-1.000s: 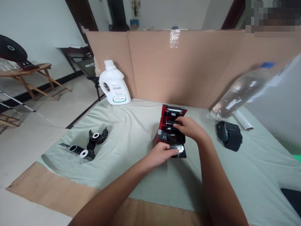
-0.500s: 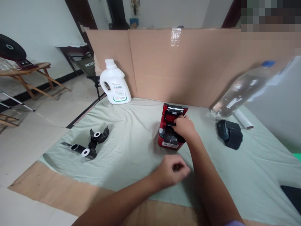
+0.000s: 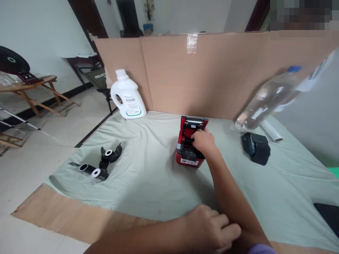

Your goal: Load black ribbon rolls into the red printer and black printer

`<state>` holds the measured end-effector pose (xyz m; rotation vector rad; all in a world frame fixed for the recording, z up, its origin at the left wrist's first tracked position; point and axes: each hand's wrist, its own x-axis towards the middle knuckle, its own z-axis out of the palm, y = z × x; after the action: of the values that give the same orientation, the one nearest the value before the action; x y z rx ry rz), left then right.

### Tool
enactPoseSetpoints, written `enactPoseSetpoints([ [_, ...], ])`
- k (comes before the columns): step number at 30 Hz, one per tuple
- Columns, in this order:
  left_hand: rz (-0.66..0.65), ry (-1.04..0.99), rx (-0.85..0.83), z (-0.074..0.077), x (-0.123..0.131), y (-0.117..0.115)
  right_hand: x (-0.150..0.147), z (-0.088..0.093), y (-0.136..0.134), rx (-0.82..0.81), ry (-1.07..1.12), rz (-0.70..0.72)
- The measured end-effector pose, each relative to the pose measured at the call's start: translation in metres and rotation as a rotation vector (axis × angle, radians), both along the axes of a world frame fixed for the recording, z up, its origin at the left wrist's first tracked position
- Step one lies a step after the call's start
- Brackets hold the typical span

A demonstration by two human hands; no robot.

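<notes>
A small red and black label printer [image 3: 189, 160] stands on the pale green cloth with its lid [image 3: 194, 122] raised at the back. My right hand [image 3: 203, 141] is at the printer's right side, closed on its edge, with the fingertips partly hidden in the opening. Black material lies over the front of the printer's inside. Low in the view, my left hand [image 3: 209, 227] is curled with nothing visible in it. It overlaps my right forearm; whether they touch I cannot tell.
Black and white rolls with dark film [image 3: 102, 165] lie to the left. A white detergent bottle [image 3: 129, 97] stands by the cardboard panel [image 3: 169, 74]. At right are a large clear bottle [image 3: 267, 98], a white roll [image 3: 272, 132] and a black strapped object [image 3: 256, 148].
My left hand has moved down and to the right, over my right forearm. My right hand stays at the printer. The whole view has shifted slightly.
</notes>
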<state>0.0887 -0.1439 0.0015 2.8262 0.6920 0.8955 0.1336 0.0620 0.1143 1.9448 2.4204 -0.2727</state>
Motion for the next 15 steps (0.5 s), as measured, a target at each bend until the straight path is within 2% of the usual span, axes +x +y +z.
enactPoseSetpoints([
  [3, 0.104, -0.097, 0.135, 0.009, -0.021, 0.021, 0.005, -0.003, 0.002, 0.001, 0.039, 0.019],
  [4, 0.178, -0.161, 0.19, 0.016, -0.032, 0.032, 0.01, -0.003, 0.004, 0.001, 0.051, 0.034],
  [6, 0.417, -0.221, 0.246, 0.033, -0.057, 0.055, 0.027, -0.001, 0.009, -0.023, 0.124, 0.114],
  [8, 0.535, -0.158, 0.242, 0.045, -0.082, 0.075, 0.049, 0.003, 0.016, -0.101, 0.318, 0.221],
  [10, 0.533, -0.084, 0.254, 0.048, -0.101, 0.089, 0.07, 0.005, 0.024, -0.173, 0.561, 0.242],
  [12, 0.504, -0.07, 0.294, 0.041, -0.11, 0.096, 0.082, 0.003, 0.031, -0.124, 0.751, 0.112],
  [15, 0.492, -0.131, 0.37, 0.027, -0.11, 0.095, 0.076, -0.008, 0.04, 0.092, 1.007, -0.125],
])
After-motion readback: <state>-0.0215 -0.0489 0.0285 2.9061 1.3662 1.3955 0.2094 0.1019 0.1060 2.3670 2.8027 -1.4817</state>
